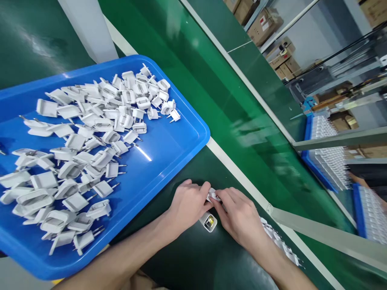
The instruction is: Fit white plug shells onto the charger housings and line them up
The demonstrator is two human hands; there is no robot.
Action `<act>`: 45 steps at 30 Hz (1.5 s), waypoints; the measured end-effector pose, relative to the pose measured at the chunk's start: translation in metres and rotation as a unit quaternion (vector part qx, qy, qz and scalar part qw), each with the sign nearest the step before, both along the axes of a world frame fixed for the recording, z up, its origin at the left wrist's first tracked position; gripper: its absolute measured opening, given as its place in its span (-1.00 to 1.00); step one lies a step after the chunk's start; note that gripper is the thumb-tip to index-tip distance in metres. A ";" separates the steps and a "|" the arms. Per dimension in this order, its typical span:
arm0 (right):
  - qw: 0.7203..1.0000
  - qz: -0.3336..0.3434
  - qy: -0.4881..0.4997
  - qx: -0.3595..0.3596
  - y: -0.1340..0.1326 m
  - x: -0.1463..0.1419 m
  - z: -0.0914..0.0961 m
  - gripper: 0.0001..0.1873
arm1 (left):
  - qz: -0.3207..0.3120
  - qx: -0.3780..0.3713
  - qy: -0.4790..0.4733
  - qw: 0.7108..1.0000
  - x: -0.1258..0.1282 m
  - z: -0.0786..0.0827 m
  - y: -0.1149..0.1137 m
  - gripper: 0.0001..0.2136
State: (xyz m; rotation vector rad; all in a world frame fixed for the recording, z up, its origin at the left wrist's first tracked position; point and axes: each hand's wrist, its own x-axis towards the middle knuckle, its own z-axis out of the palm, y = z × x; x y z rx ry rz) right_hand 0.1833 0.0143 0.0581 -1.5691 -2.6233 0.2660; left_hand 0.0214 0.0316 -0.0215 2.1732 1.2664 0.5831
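Between the fingertips of both hands is a small white plastic plug piece (213, 195), mostly covered by the fingers. My left hand (190, 203) pinches it from the left, and my right hand (237, 209) pinches its right side. Just below them is a white charger housing (209, 222), its open end facing me with a yellow and metallic part inside. My left hand hides its far end, and I cannot tell whether that hand touches it. Many white two-pin plug covers (102, 125) lie heaped in a blue tray (184, 147) on the left.
A row of white plug pieces (281, 241) lies beyond my right forearm. A green conveyor belt (242, 117) runs diagonally past the dark green bench (187, 257). Across it, blue trays (323, 171) hold rows of white plugs, near another person's arm (358, 180). A grey post (90, 30) stands behind the tray.
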 end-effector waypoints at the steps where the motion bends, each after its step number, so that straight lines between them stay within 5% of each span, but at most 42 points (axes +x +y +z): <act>1: 1.000 0.005 -0.010 0.002 0.000 -0.001 0.000 -0.73 | 0.001 0.000 0.000 1.000 0.000 0.000 0.000 -0.79; 9: 0.997 0.004 -0.081 0.004 0.001 -0.007 0.004 -0.68 | -0.004 0.010 -0.001 1.000 0.000 -0.002 0.001 -0.85; 16: 0.994 -0.032 -0.100 -0.019 0.003 -0.016 -0.001 -0.88 | -0.036 0.043 0.061 0.997 -0.005 0.007 0.010 -0.81; 18: 0.995 -0.059 -0.082 -0.003 -0.001 -0.010 0.010 -0.89 | -0.045 0.053 0.087 0.994 -0.004 0.014 0.008 -0.83; 21: 0.990 -0.123 0.046 0.057 -0.024 0.025 0.040 -0.58 | -0.037 0.047 0.096 0.994 -0.002 0.023 0.007 -0.62; 23: 0.951 -0.222 0.150 0.152 -0.058 0.065 0.055 -0.57 | -0.056 0.015 0.058 0.997 0.001 0.025 0.013 -0.42; 25: 0.862 -0.373 0.208 0.273 -0.103 0.108 0.055 -0.68 | -0.124 -0.032 0.002 0.992 0.004 0.024 0.024 -0.36; 27: 0.748 -0.503 0.243 0.359 -0.147 0.146 0.037 -0.68 | -0.198 -0.081 -0.039 0.976 0.009 0.022 0.035 -0.40; 29: 0.698 -0.552 0.275 0.364 -0.181 0.173 0.007 -0.59 | -0.233 -0.113 -0.060 0.964 0.014 0.020 0.043 -0.47; 31: 0.705 -0.550 0.315 0.317 -0.201 0.187 -0.023 -0.47 | -0.241 -0.130 -0.066 0.960 0.022 0.019 0.045 -0.52; 35: 0.769 -0.483 0.385 0.167 -0.210 0.191 -0.058 -0.28 | -0.270 -0.165 -0.048 0.947 0.053 0.022 0.037 -0.39; 41: 0.789 -0.426 0.438 0.065 -0.208 0.186 -0.063 -0.08 | -0.356 -0.193 -0.021 0.914 0.129 0.023 0.025 -0.20; 45: 0.800 -0.412 0.434 0.052 -0.214 0.188 -0.063 -0.15 | -0.406 -0.193 -0.018 0.893 0.188 0.024 0.003 -0.16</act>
